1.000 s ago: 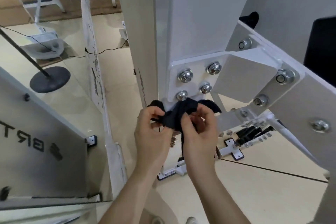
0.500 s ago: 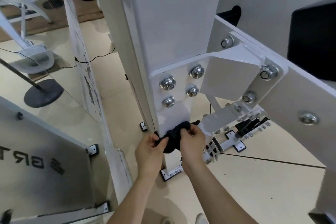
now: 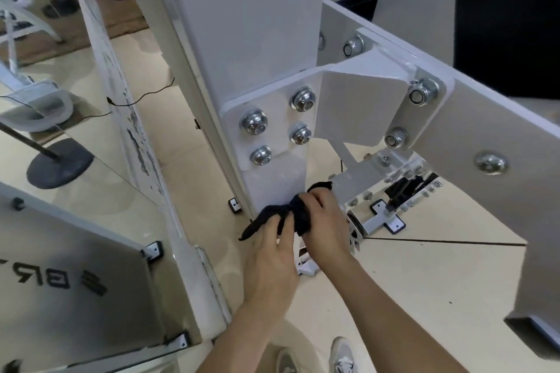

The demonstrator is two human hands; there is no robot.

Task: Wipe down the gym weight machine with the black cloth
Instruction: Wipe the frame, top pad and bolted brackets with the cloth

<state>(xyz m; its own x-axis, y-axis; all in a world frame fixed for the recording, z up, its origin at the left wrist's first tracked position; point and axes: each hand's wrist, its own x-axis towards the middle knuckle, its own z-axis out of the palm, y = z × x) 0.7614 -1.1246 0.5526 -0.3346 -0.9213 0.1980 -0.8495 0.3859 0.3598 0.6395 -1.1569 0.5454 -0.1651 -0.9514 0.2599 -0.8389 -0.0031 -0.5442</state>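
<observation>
Left hand [image 3: 269, 254] and right hand [image 3: 328, 222] both grasping crumpled black fabric cloth [image 3: 298, 215] at white metal weight-machine post [image 3: 272, 183]; silver bolts [image 3: 254, 123] at 12 o'clock.

I saw that the black cloth [image 3: 298, 215] was soft and matt. The machine post [image 3: 257, 24] was smooth metal, painted white and a little shiny. Its bolts [image 3: 254, 122] were bright, shiny metal. The floor [image 3: 409, 275] looked smooth and glossy.

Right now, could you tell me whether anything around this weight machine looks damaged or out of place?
The white upright strip left of the column has dark, ragged patches along it, as though paint has chipped or scraped off. The bracket bolts all look seated; nothing else stands out.
</observation>
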